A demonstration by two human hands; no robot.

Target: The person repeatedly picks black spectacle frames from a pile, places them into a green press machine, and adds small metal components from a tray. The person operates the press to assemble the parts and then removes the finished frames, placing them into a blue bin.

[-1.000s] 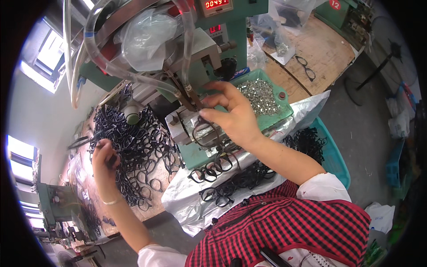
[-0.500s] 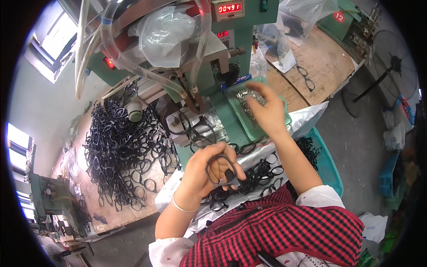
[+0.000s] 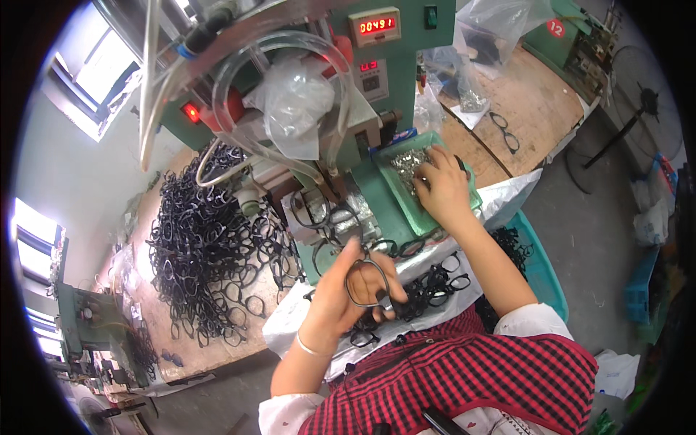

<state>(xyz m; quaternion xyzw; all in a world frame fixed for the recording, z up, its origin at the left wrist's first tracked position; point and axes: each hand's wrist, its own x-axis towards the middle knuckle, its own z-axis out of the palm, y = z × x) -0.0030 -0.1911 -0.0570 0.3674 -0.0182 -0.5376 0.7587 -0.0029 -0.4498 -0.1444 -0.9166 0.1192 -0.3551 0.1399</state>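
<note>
Black plastic marks nearly everything here: the left hand [image 3: 346, 293] holds a black eyeglass frame [image 3: 366, 281] up in front of the body, fingers and thumb closed around it so that one lens ring shows clearly between them. The frame hangs above a white plastic sheet [image 3: 507, 199] that covers the near edge of the workbench [image 3: 536, 109], where more black frames [image 3: 428, 286] lie scattered. The right hand [image 3: 442, 190] reaches forward into a shallow green tray [image 3: 471, 196] of small silvery metal parts [image 3: 406, 163], palm down, fingertips bent into the parts; whether it grips any cannot be told. The tray sits at the right side of a green machine [image 3: 406, 43] with red digit displays and clear hoses. Another frame [image 3: 326, 217] rests on the machine's fixture, just beyond the held one. Toward the left end of the bench lies a large heap of black frames [image 3: 203, 254]. At the right edge, below the sheet, a teal bin [image 3: 544, 268] holds further frames.
</note>
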